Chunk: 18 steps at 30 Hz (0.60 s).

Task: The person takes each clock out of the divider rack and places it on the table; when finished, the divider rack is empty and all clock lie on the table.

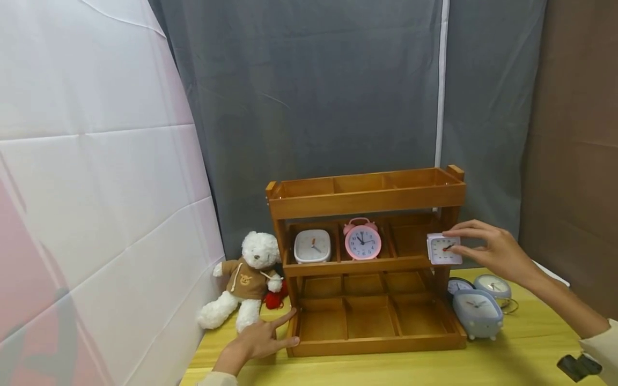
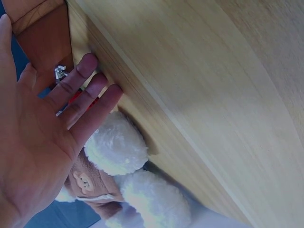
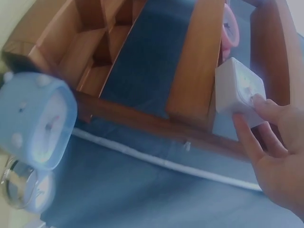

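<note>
A small square white alarm clock (image 1: 444,250) is pinched between the thumb and fingers of my right hand (image 1: 497,252), at the right end of the wooden shelf's middle tier. In the right wrist view the clock (image 3: 237,90) is a pale box beside the tier's edge. My left hand (image 1: 263,339) has its fingers extended and touches the lower left side of the wooden shelf (image 1: 376,346). The left wrist view shows that palm (image 2: 38,152) with nothing in it. On the middle tier stand a white rounded clock (image 1: 312,246) and a pink twin-bell alarm clock (image 1: 363,242).
Right of the shelf, a blue-grey clock (image 1: 478,313) with small feet stands before a round pale clock (image 1: 493,287) and a dark-rimmed clock (image 1: 458,285). A white teddy bear (image 1: 248,279) in a brown hoodie sits at left, a red item (image 1: 274,300) beside it.
</note>
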### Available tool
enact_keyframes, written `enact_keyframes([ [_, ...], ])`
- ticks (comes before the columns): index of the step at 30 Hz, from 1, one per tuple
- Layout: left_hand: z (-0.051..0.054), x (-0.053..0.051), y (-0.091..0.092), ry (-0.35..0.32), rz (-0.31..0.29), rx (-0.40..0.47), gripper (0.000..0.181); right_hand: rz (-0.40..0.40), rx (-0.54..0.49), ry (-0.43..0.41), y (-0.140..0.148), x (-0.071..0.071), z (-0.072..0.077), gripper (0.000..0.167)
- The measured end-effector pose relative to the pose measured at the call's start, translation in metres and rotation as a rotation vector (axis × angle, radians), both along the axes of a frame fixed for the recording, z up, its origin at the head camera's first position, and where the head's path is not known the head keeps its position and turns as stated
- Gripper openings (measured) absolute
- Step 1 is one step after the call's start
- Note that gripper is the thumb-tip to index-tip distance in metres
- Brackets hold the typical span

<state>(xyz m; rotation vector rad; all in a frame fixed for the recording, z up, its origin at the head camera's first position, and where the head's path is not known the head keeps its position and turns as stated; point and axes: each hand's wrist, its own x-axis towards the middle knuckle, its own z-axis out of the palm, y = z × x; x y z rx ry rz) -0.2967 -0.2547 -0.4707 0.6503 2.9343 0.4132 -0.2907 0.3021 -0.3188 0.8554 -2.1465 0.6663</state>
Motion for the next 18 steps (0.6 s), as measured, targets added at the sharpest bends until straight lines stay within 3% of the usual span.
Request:
enact_keyframes([
  [10,0.001,-0.001,0.004,0.004,-0.002,-0.019,0.083,-0.117,0.014,-0.029,0.046,0.017,-0.026,0.046],
  [18,0.001,0.0,0.003,-0.013,0.014,-0.031,0.085,-0.195,0.03,-0.114,0.075,0.023,-0.047,0.038],
])
